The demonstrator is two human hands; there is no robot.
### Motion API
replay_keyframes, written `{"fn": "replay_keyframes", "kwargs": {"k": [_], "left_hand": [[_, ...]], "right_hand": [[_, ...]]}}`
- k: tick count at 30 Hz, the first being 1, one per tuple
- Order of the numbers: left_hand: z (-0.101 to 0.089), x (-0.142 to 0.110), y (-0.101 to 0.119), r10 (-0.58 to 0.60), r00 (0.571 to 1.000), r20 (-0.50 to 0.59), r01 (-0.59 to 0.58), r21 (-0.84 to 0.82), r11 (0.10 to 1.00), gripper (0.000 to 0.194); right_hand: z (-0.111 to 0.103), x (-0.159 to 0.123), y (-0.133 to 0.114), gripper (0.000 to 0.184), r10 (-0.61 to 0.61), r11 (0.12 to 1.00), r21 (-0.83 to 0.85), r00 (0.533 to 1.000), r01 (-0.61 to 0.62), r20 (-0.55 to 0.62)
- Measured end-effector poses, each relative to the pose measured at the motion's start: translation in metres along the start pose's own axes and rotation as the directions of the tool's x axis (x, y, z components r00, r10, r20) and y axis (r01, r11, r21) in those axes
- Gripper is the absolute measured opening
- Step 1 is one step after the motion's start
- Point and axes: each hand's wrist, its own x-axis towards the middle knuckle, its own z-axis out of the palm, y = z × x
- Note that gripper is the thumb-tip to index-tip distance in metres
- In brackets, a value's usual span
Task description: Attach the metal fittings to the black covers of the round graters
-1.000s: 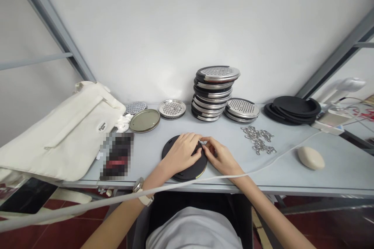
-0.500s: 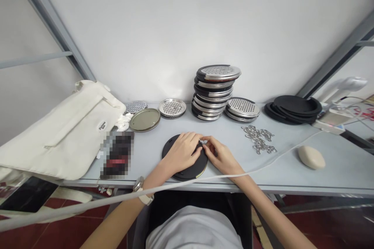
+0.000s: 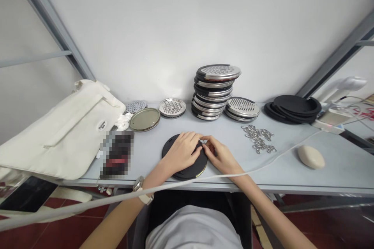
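Our left hand (image 3: 182,151) lies spread over the round black base (image 3: 192,172), which rests near the front edge of the surface (image 3: 280,174), and our right hand (image 3: 219,155) bends its fingers at the base's right far rim. A small silvery piece (image 3: 201,142) shows between the fingertips; whether either hand really grips, we cannot tell. During the last second almost nothing has changed: both hands stay in place, so we judge that the fine work at this rim continues.

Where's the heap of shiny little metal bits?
In the head view, the metal bits lie on the table, right of the person's right hand, in front of the short grater stack.
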Motion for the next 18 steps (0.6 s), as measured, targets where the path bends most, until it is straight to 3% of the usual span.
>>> {"fn": "replay_keyframes", "kwargs": {"k": [11, 18], "left_hand": [[0.0002, -0.0001, 0.0000, 0.003, 1.000, 0.004, -0.003, 0.012, 1.000, 0.016], [0.0010, 0.0000, -0.0007, 0.000, 1.000, -0.003, 0.000, 0.018, 1.000, 0.013]], "right_hand": [[-0.0001, -0.0004, 0.0002, 0.024, 0.006, 1.000, -0.007, 1.000, -0.006, -0.023], [-0.0016, -0.0005, -0.0011, 0.023, -0.053, 0.997, -0.054, 0.995, 0.049, -0.080]]}}
